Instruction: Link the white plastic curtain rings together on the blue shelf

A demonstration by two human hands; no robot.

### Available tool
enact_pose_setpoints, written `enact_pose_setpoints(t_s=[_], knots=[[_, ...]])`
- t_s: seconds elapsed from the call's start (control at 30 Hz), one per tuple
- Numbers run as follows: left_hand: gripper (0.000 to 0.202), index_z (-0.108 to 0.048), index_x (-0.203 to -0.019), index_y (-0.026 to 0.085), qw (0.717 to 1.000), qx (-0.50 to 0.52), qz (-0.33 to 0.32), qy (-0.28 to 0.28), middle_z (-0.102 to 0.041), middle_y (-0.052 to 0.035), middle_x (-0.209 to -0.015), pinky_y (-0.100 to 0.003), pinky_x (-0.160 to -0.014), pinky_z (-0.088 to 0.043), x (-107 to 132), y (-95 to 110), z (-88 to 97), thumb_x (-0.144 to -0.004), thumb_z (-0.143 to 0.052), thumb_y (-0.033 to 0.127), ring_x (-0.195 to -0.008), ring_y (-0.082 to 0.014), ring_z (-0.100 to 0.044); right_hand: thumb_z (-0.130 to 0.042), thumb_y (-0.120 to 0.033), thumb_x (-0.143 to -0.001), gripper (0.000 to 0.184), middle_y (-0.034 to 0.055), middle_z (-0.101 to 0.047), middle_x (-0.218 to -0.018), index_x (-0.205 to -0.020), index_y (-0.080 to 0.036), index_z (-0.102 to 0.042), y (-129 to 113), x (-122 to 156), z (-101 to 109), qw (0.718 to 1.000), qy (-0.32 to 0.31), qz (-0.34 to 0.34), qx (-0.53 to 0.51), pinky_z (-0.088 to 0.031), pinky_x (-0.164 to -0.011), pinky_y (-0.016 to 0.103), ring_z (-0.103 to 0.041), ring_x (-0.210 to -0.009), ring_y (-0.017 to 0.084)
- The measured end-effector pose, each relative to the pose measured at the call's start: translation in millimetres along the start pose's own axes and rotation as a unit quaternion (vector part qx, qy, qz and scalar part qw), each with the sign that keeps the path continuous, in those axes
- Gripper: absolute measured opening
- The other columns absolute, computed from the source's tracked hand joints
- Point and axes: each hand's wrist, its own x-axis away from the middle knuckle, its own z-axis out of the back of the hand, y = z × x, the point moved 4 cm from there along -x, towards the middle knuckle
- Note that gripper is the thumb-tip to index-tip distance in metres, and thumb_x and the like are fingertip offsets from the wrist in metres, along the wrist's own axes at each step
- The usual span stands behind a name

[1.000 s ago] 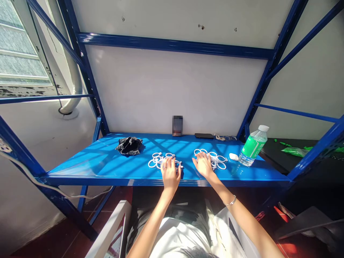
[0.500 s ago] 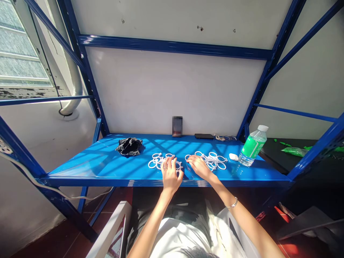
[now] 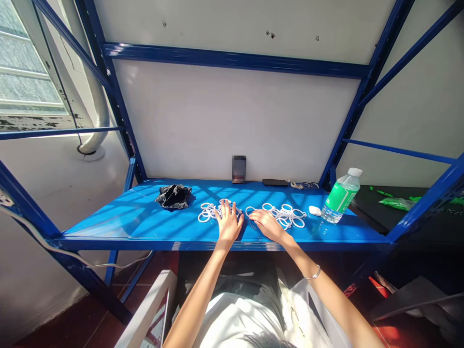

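Observation:
A left pile of thin white rings (image 3: 206, 212) lies on the blue tabletop (image 3: 126, 217). My left hand (image 3: 229, 224) rests over its right side with fingers spread, hiding part of it. Close by on the right, my right hand (image 3: 268, 224) has its fingers drawn together at a single white ring (image 3: 249, 210), which shows beyond the fingertips. Behind that hand is a second pile of overlapping white rings (image 3: 290, 215). The exact grip on the single ring is partly hidden.
A crumpled black bag (image 3: 174, 197) sits at left. Along the back are a small upright dark object (image 3: 239, 169), a black phone-like slab (image 3: 275, 182) and a white cable (image 3: 299, 185). A water bottle (image 3: 340, 195) and small white case (image 3: 314, 210) stand right. Blue posts (image 3: 350, 121) frame the table.
My left hand has shifted slightly forward and its fingers have spread over the left pile, whose rings moved a little. My right hand and its ring have moved slightly left.

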Motion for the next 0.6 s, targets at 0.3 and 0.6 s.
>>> enact_pose_setpoints(t_s=[0.3, 0.6], knots=[[0.022, -0.061, -0.11, 0.023, 0.984, 0.104, -0.145, 0.004, -0.052, -0.0119, -0.128, -0.064, -0.111, -0.021, 9.5, 4.2, 4.9, -0.09, -0.053, 0.025, -0.134, -0.0319, -0.036, -0.039, -0.018, -0.098, 0.03, 0.0077, -0.067, -0.115, -0.115, -0.022, -0.064, -12.3, -1.3, 8.9, 0.997, 0.022, 0.065, -0.03, -0.049, -0.093, 0.043, -0.057, -0.114, 0.022], [0.004, -0.06, -0.088, 0.019, 0.971, 0.183, -0.149, -0.029, -0.062, -0.0062, -0.105, -0.065, -0.11, -0.017, 7.0, 4.1, 6.8, -0.089, -0.057, 0.022, -0.113, -0.0248, -0.051, -0.045, -0.017, -0.094, 0.023, 0.0067, -0.066, -0.112, -0.105, -0.021, -0.065, -14.7, -0.4, 13.4, 0.996, 0.02, 0.039, -0.077, -0.049, -0.095, 0.043, -0.056, -0.111, 0.023]])
